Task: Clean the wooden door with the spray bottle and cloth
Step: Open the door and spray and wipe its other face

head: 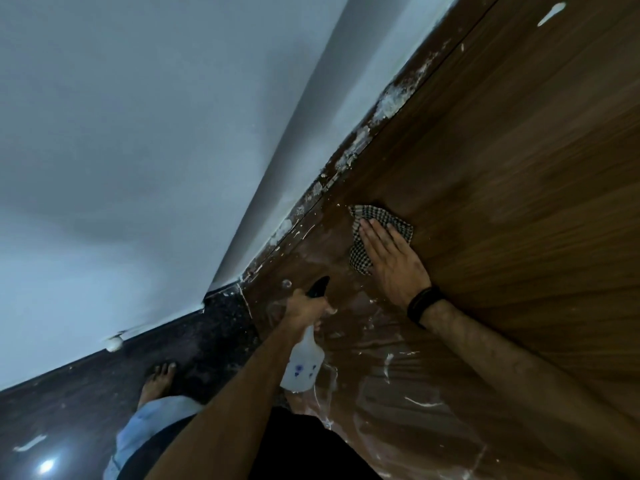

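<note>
The brown wooden door [485, 150] fills the right side of the tilted view, its lower part wet and streaked with white. My right hand [388, 261] lies flat with straight fingers on a black-and-white checked cloth [379, 218], pressing it against the door. My left hand [306, 308] grips the neck of a clear spray bottle [304, 363] with a black nozzle [318, 288] pointing at the door's lower area, just left of the cloth. A black band sits on my right wrist.
A grey-white wall [156, 133] stands left of the door, with white paint smears along the frame edge [363, 133]. The dark speckled floor [69, 393] lies below, with my bare foot [157, 381] on it near the wall's base.
</note>
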The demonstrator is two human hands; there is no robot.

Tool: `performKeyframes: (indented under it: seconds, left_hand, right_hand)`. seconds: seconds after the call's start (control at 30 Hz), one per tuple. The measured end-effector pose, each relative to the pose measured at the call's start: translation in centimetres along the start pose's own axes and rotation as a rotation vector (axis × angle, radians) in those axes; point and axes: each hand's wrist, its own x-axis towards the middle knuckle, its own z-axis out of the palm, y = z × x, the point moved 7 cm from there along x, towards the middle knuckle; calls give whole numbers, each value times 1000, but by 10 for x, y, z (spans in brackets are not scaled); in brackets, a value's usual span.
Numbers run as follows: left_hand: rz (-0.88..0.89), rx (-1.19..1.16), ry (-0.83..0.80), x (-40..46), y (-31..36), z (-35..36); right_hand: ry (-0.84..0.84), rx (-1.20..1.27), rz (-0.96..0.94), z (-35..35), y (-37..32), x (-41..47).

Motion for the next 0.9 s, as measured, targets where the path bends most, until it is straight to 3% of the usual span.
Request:
performKeyframes:
  seconds: [0.13,0.33,0.67,0.9]
  left_hand:
    - [9,9,46,0,0,-3]
    - [60,10,34,9,1,-6]
    - [59,-98,41,18,-11,-17]
    - [112,-113,108,4,-6,-38]
  right_hand:
    - [-28,-5,-62,11,-14,6]
    - [-138,-69,-334,42,-67,13]
    - [-128,-52,-257,38,-80,97]
    - [-225,-27,-416,71,-141,70]
